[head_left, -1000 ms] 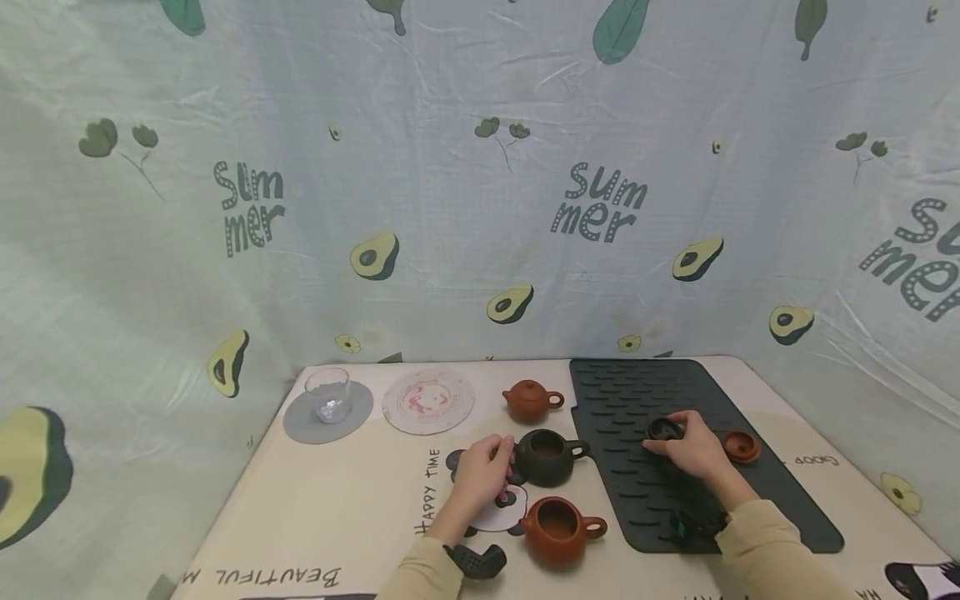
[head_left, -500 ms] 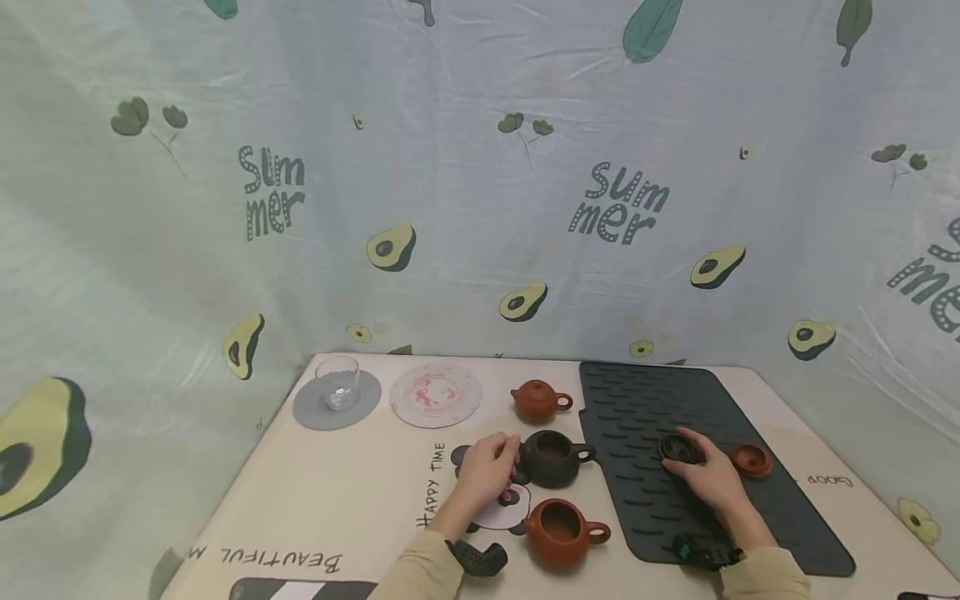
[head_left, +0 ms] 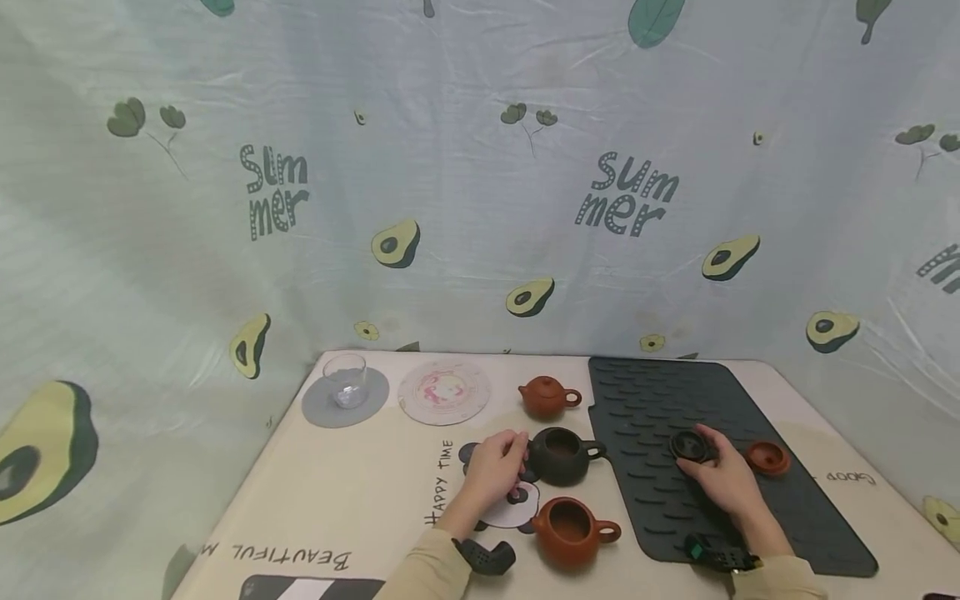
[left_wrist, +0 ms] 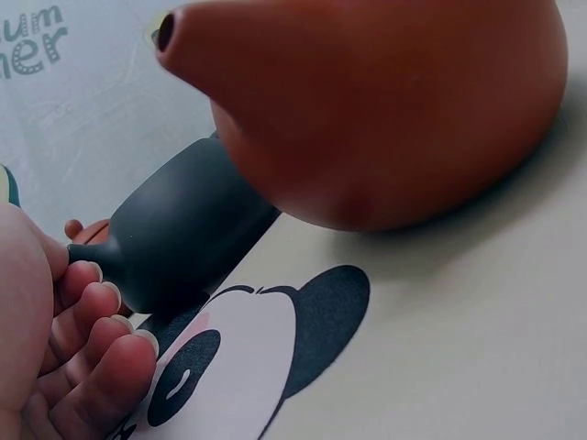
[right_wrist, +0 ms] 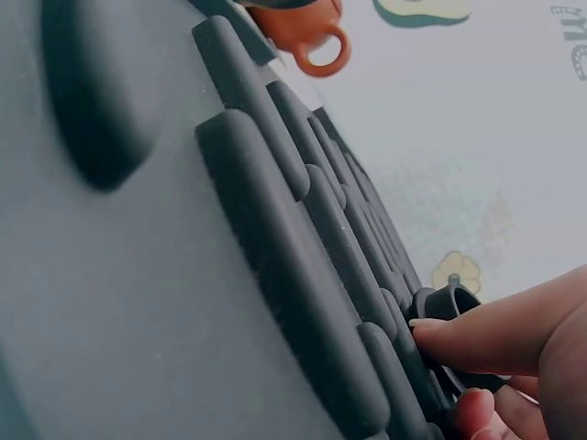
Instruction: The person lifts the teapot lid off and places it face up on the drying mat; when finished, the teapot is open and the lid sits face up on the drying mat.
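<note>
My left hand (head_left: 495,468) pinches the spout of a black teapot (head_left: 561,457), which stands lidless on the table. In the left wrist view the fingers (left_wrist: 101,312) curl beside that short dark spout. Over the ribbed black mat (head_left: 645,517), my right hand (head_left: 726,479) holds a black teapot lid (head_left: 691,446) by its edge, underside up. The right wrist view shows the thumb on the side of the lid (right_wrist: 449,307), down at the mat's ribs; the far fingers are partly hidden. Nearer me is a lidless reddish-brown teapot (head_left: 572,533), apart from the left hand.
A reddish-brown lid (head_left: 768,457) lies upside down on the mat, right of my right hand. Behind the black teapot stands a smaller lidded brown teapot (head_left: 546,397). At the back left are a glass cup (head_left: 347,382) on a grey round mat (head_left: 318,408) and a pink-patterned disc (head_left: 444,392).
The head view has shifted a little. My right hand has lowered the black lid slightly onto the mat and still holds it. My left hand stays at the black teapot's spout.
</note>
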Action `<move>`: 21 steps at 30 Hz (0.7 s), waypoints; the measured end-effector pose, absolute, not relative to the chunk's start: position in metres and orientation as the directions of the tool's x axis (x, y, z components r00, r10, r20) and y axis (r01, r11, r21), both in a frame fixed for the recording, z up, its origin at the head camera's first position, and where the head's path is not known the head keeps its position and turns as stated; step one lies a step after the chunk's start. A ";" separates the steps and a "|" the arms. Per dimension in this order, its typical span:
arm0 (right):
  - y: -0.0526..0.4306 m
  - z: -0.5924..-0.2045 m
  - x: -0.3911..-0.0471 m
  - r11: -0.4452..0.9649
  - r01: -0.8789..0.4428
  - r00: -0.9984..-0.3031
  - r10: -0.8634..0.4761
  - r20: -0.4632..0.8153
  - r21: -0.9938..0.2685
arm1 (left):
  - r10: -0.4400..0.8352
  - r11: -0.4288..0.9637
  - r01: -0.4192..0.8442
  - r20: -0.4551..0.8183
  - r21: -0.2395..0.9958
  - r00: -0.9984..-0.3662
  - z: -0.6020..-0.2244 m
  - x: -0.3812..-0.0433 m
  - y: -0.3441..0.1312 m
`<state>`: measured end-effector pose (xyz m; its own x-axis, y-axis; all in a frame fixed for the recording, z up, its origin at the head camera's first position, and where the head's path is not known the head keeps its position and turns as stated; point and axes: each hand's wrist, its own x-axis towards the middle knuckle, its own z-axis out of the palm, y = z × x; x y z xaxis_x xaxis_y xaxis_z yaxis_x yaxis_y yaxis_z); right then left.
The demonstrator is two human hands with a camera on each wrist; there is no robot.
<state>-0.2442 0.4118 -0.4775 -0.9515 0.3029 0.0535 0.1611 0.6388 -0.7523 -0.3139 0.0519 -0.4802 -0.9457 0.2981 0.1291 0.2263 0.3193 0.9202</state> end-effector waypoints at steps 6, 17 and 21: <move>0.409 -0.475 -0.246 0.619 0.166 -0.946 0.321 0.054 -0.768 | 0.302 0.318 0.219 0.120 0.922 -0.946 -0.480 -0.316 0.051; 0.404 -0.474 -0.247 0.608 0.145 -0.933 0.346 0.097 -0.780 | 0.303 0.313 0.214 0.116 0.925 -0.946 -0.478 -0.320 0.049; 0.404 -0.477 -0.241 0.604 0.163 -0.927 0.365 0.089 -0.780 | 0.306 0.316 0.212 0.112 0.925 -0.945 -0.482 -0.318 0.051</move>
<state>-0.2414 0.4044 -0.4766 -0.9267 0.3650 0.0891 0.1629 0.6040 -0.7802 -0.3182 0.0510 -0.4820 -0.9455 0.3057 0.1124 0.2121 0.3161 0.9247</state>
